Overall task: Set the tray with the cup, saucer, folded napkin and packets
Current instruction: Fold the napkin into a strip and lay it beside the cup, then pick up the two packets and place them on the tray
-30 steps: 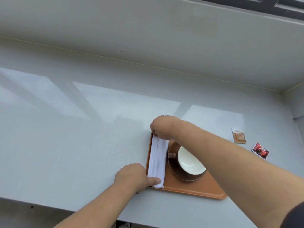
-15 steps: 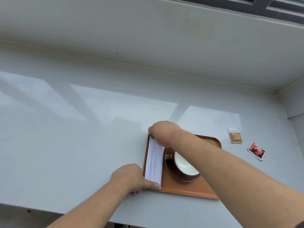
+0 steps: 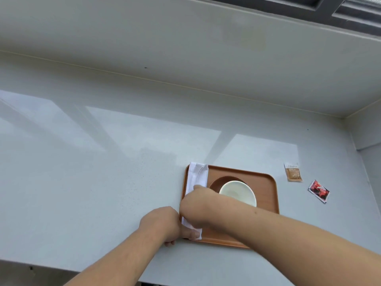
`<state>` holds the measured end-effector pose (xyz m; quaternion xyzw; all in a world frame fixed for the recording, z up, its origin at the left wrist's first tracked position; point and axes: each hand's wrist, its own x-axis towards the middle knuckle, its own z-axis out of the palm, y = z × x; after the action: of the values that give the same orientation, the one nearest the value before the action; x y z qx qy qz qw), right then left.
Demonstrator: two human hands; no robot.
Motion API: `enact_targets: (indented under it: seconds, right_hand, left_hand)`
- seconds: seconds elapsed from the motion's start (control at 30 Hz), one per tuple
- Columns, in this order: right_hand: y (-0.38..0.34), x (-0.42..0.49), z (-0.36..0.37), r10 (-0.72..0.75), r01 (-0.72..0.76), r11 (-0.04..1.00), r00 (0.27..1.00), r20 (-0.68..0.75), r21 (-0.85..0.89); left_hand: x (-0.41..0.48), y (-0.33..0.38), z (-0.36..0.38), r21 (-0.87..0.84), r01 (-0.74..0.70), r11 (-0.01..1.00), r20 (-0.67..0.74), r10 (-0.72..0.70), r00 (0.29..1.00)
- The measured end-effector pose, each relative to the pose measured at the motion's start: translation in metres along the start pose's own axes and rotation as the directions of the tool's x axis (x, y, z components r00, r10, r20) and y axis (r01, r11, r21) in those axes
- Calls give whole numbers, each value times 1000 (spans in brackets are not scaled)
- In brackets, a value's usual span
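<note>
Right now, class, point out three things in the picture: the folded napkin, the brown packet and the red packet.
folded napkin [image 3: 197,174]: head view, on its far end, lying on the tray's left side.
brown packet [image 3: 293,172]: head view, on the middle of its printed face.
red packet [image 3: 319,191]: head view, on its red centre.

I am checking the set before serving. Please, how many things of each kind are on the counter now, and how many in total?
Tray: 1
Saucer: 1
Cup: 1
Folded napkin: 1
Packets, both on the counter beside the tray: 2, one brown, one red
Total: 6
</note>
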<state>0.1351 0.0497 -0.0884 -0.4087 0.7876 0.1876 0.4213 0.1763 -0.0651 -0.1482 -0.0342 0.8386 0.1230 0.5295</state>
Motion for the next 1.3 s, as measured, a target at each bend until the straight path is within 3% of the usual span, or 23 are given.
enact_targets:
  seconds: [0.17, 0.27, 0.43, 0.6, 0.73, 0.8, 0.87, 0.93, 1.03, 1.17, 1.3]
  right_hand:
    - [80, 20, -27, 226, -197, 968, 953, -200, 156]
    - [95, 27, -24, 294, -233, 933, 933, -208, 275]
    - [92, 31, -12, 333, -224, 896, 909, -249, 383]
    - [90, 32, -13, 341, -235, 894, 910, -237, 382]
    - [84, 25, -13, 348, -227, 887, 901, -258, 403]
    - [78, 17, -10, 349, -203, 886, 883, -313, 416]
    - [75, 2, -1, 383, -163, 881, 796, -468, 444]
    - [80, -18, 15, 443, -136, 867, 651, -617, 479]
    - [100, -53, 54, 601, -131, 768, 484, -636, 627]
    - [137, -105, 130, 828, -188, 527, 334, -451, 829]
    - [170, -148, 210, 930, -277, 306, 294, -222, 911]
  left_hand:
    - [-1, 2, -2, 18, 32, 999, 18, -32, 999]
    - [1, 3, -3, 31, 38, 999, 40, -39, 998]
    - [4, 3, -3, 48, 42, 998, 56, -45, 997]
    - [3, 3, -6, 34, 26, 999, 56, -28, 998]
    - [0, -3, -9, -16, -20, 1000, 73, 21, 997]
    - [1, -8, -15, -116, -60, 992, 12, 62, 998]
    - [3, -11, -28, -218, -133, 967, -210, 87, 974]
    - [7, -3, -46, -224, -205, 953, -452, 85, 888]
    - [11, 40, -72, -142, -312, 939, -648, 151, 747]
    - [10, 137, -86, 5, -443, 897, -671, 331, 663]
    - [18, 237, -72, 160, -513, 843, -563, 505, 654]
